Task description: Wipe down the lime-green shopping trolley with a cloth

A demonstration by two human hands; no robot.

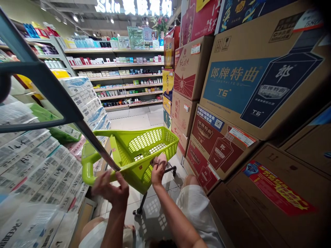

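Observation:
A bright green plastic shopping basket cart (144, 170) stands in front of me, its perforated basket showing no goods inside. My right hand (158, 172) is closed on a crumpled greyish-pink cloth (160, 159), which lies against the near outer side of the basket close to its rim. At the left end of the same rim, beside the green handle loop, is my left hand (112, 188). Its fingers are blurred, with the thumb apart from them and nothing seen between. Whether it touches the rim I cannot tell.
Stacked liquor cartons (232, 79) rise close on my right. Packs of tissue paper (38, 162) are piled on the left. A dark grey metal bar frame (49, 72) crosses the upper left, reaching down to the basket. Shelves of small boxed goods (124, 65) stand behind.

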